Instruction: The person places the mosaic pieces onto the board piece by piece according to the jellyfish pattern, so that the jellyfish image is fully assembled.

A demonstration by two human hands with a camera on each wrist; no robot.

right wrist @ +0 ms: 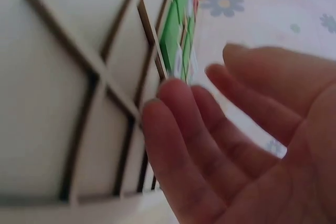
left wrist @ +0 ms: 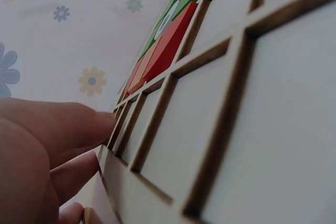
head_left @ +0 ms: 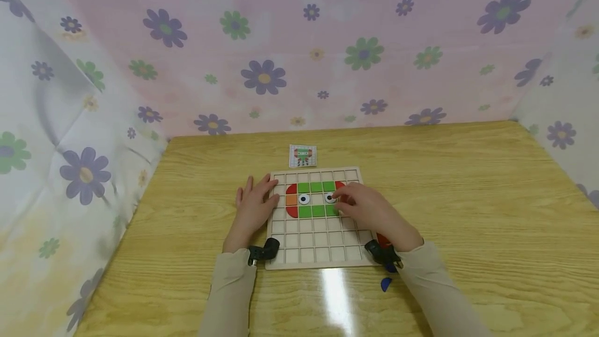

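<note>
A wooden grid board (head_left: 306,255) lies on the table with colourful tiles in its upper cells. Green squares (head_left: 316,186) form two rows, and between them are a left eye tile (head_left: 304,199) and a right eye tile (head_left: 329,198). An orange square (head_left: 291,199) sits at the left between red rounded pieces (head_left: 292,212). My left hand (head_left: 252,207) rests at the board's left edge, fingers spread and thumb on the rim. Over the right end of the tiles is my right hand (head_left: 374,212), its fingertips at the right eye tile, fingers loosely bent and thumb apart (right wrist: 252,129).
A small picture card (head_left: 302,156) lies behind the board. A blue rounded piece (head_left: 386,284) is near the board's front right corner, and red pieces (head_left: 383,240) show partly under my right wrist. Flowered cloth (head_left: 299,40) surrounds the table.
</note>
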